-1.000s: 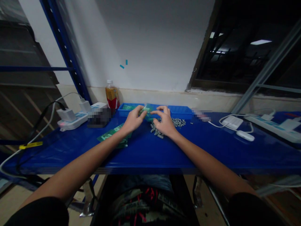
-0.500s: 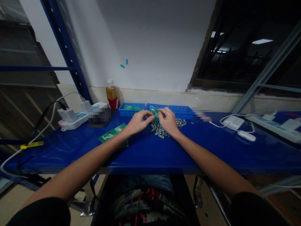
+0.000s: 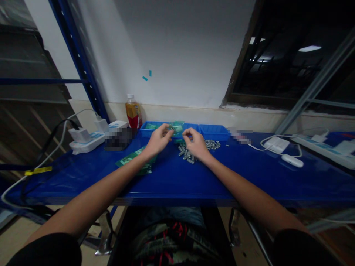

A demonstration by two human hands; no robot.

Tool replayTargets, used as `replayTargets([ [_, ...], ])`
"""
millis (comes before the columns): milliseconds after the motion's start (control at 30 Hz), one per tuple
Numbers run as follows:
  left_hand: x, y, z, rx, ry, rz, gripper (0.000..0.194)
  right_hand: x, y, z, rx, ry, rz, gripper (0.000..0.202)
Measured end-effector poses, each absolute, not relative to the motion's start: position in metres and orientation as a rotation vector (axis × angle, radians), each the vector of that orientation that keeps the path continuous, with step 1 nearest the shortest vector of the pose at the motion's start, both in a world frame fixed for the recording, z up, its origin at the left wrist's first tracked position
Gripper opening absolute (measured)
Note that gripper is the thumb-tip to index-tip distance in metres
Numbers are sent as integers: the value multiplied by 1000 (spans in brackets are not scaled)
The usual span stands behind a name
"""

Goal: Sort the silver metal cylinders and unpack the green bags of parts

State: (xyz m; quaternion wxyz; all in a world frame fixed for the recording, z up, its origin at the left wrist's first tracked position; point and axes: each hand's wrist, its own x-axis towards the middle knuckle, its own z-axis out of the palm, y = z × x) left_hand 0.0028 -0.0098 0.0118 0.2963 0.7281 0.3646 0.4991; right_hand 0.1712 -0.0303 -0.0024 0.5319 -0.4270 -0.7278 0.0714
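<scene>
My left hand (image 3: 160,140) pinches a small translucent green plastic bag (image 3: 178,126) by its left side, raised in front of the blue trays. Just right of the bag, my right hand (image 3: 195,142) has its thumb and forefinger curled together. Whether anything lies between those fingertips is too small to tell. Beneath and beside my right hand is a pile of small silvery metal cylinders (image 3: 190,160), partly covered by it. Other green bags (image 3: 145,169) lie flat by my left forearm.
Blue trays (image 3: 213,130) line the back of the blue table (image 3: 177,184); the left one holds green bags. A drink bottle (image 3: 133,112) stands behind. Power strips (image 3: 83,146) with cables lie at left and right. A white charger (image 3: 275,144) and a small white case (image 3: 292,160) sit right.
My left hand has moved slightly left with the green bag, which now spreads out flatter. My right fingertips have come away from the bag.
</scene>
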Motion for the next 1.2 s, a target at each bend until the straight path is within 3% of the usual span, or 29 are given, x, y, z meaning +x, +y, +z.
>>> replayTargets([
  [233, 5, -21, 7, 2649, 884, 1315, 23, 172, -26, 1, -1002, -1460, 505, 3],
  [433, 2, -14, 2, 2688, 931, 1208, 29, 168, -35, 7, -895, -1206, 1056, 23],
  [567, 2, -11, 2, 2699, 857, 1049, 32, 168, -26, -3, -1027, -1266, 807, 32],
  [700, 5, -14, 4, 2450, 887, 948, 31, 172, -22, -10, -1046, -1512, 440, 15],
  [800, 6, -13, 7, 2119, 958, 931, 55, 174, -28, -7, -993, -1744, 164, 3],
  [900, 5, -10, 8, 1900, 1025, 899, 69, 173, -36, -2, -923, -1899, -27, 15],
  [1100, 4, -6, 4, 1698, 1065, 910, 28, 170, -42, -1, -901, -1994, -174, 22],
  [1200, 1, -3, 7, 1577, 1063, 989, 24, 170, -43, 0, -936, -1959, -230, 23],
])
